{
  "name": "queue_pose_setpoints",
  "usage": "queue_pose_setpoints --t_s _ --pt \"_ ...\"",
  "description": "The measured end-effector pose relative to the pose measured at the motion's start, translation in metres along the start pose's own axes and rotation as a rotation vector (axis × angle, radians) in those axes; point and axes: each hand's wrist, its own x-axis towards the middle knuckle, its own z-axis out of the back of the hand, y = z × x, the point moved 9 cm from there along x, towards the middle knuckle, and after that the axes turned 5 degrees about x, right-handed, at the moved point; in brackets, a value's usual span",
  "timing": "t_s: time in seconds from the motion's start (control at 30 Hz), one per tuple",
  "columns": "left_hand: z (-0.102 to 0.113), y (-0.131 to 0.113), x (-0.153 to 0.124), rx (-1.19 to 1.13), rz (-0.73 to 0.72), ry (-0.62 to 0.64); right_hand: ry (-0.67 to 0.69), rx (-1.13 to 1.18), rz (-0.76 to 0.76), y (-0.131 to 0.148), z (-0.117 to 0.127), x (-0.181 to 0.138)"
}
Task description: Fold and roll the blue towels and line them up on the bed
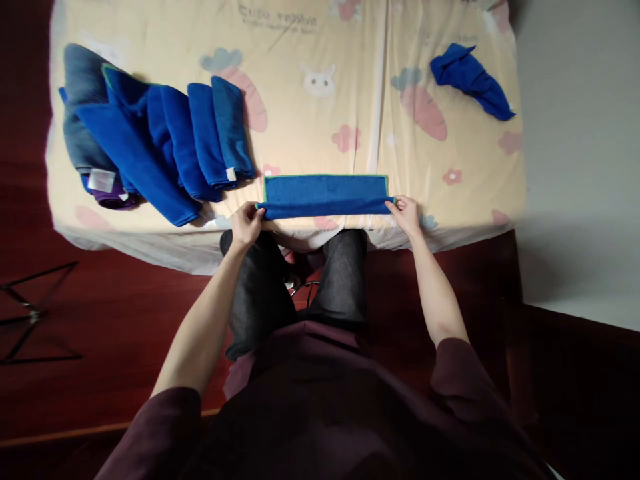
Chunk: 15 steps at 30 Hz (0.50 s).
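A blue towel [325,190] with green edging lies folded into a long strip near the front edge of the bed. Its near edge is turned up over the rest. My left hand [247,223] pinches the left end of this fold, thumb on top. At the opposite end, my right hand [404,213] pinches the right corner between thumb and fingers. Left of it, several rolled or folded blue towels [140,143] lie side by side, overlapping, with a grey-blue one among them. A crumpled blue towel [470,80] rests at the far right.
A yellowish sheet [310,127] printed with carrots, flowers and rabbits covers the bed. My legs [340,280] are against its front edge. A black tripod-like stand [35,313] is on the reddish floor at left. A pale wall [580,160] borders the right side.
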Motion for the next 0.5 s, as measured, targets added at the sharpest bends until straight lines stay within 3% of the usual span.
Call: queue_pose_setpoints --t_s 0.27,0.5 --pt "0.0007 -0.0010 0.0007 0.032 0.060 -0.006 0.014 -0.024 0.000 0.0088 -0.0018 0.0002" --pt "-0.0019 0.0040 0.0047 0.058 0.081 -0.007 0.010 -0.076 -0.024 0.0007 -0.0005 0.0057"
